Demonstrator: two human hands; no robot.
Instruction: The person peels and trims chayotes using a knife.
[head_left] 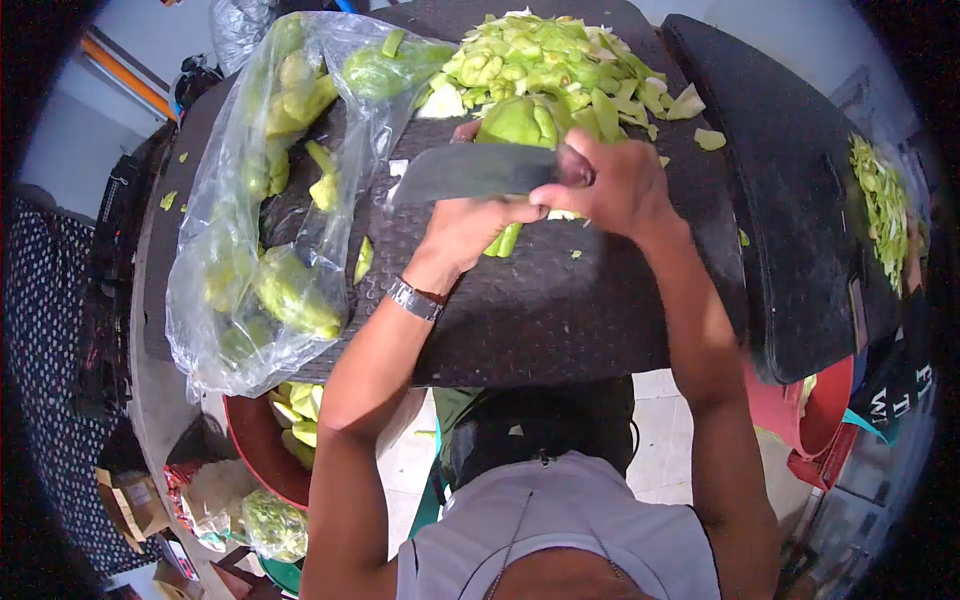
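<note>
My right hand (628,188) is closed around the dark handle of a wide-bladed knife (475,172). The blade points left, slightly blurred, and passes in front of my left hand (462,228). A green chayote (518,122) sits just beyond the blade; my left fingers curl round its left side, partly hidden by the knife. Behind it rises a heap of cut chayote pieces (545,60). A thin green strip (508,240) hangs below my hands.
A clear plastic bag (215,290) with several whole chayotes lies along the left of the dark table (560,320). Red tubs (240,440) stand below, at left and right. On the right is another black surface (790,200) with shredded green pieces (880,200) and a person's hand.
</note>
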